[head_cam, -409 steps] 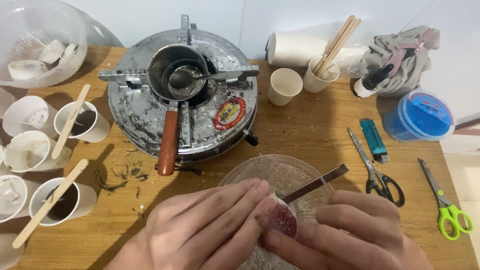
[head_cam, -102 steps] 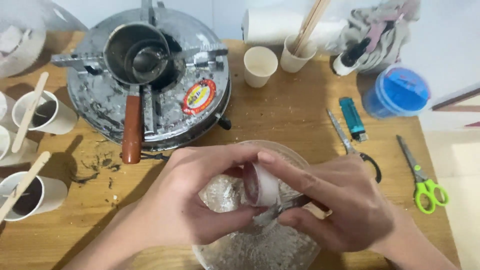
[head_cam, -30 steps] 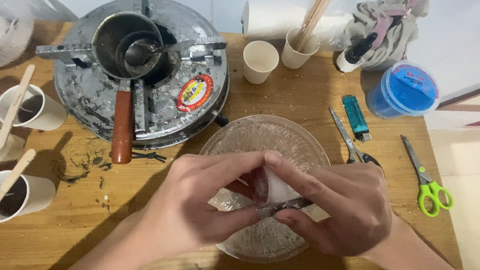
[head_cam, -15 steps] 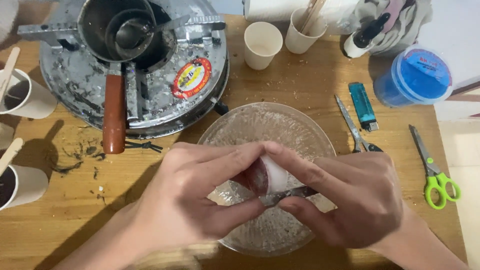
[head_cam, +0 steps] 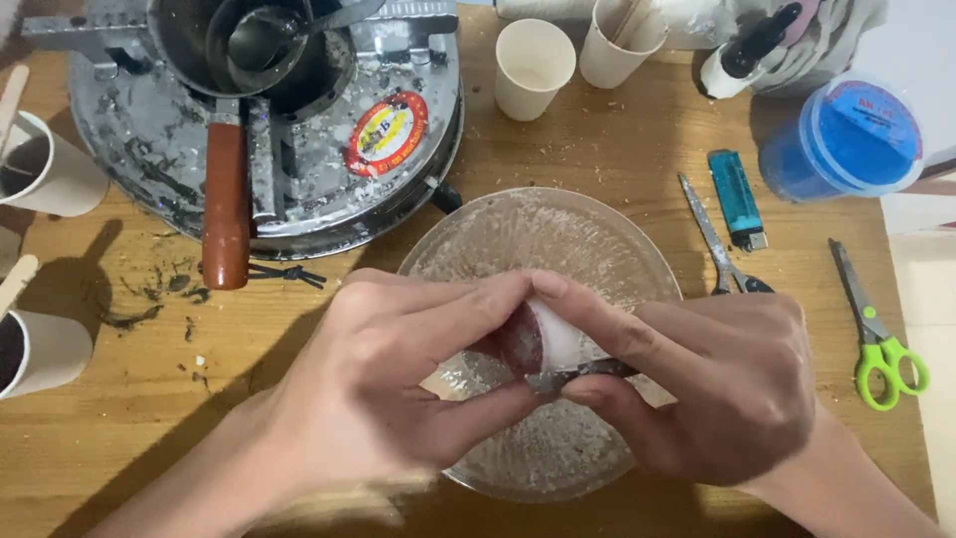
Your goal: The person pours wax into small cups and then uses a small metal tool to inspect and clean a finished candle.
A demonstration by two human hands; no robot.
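Observation:
My left hand [head_cam: 398, 369] and my right hand [head_cam: 717, 384] meet over a clear glass bowl [head_cam: 538, 224] dusted with white shavings. Between the fingers of both hands sits a small white candle with a dark red end [head_cam: 543, 344], lying on its side. My right hand also pinches a thin metal blade [head_cam: 578, 375] against the candle's lower edge; most of the blade is hidden under the fingers.
A round metal stove [head_cam: 299, 130] with a wooden-handled pot [head_cam: 224, 214] stands at the back left. Paper cups [head_cam: 533, 65] are behind the bowl and at the left edge [head_cam: 45, 349]. To the right lie a lighter [head_cam: 737, 197], grey scissors [head_cam: 719, 244], green-handled scissors [head_cam: 876, 324] and a blue tub [head_cam: 846, 134].
Both hands stay closed around the candle and blade over the bowl. The view has shifted, so the bowl and table items sit higher in frame.

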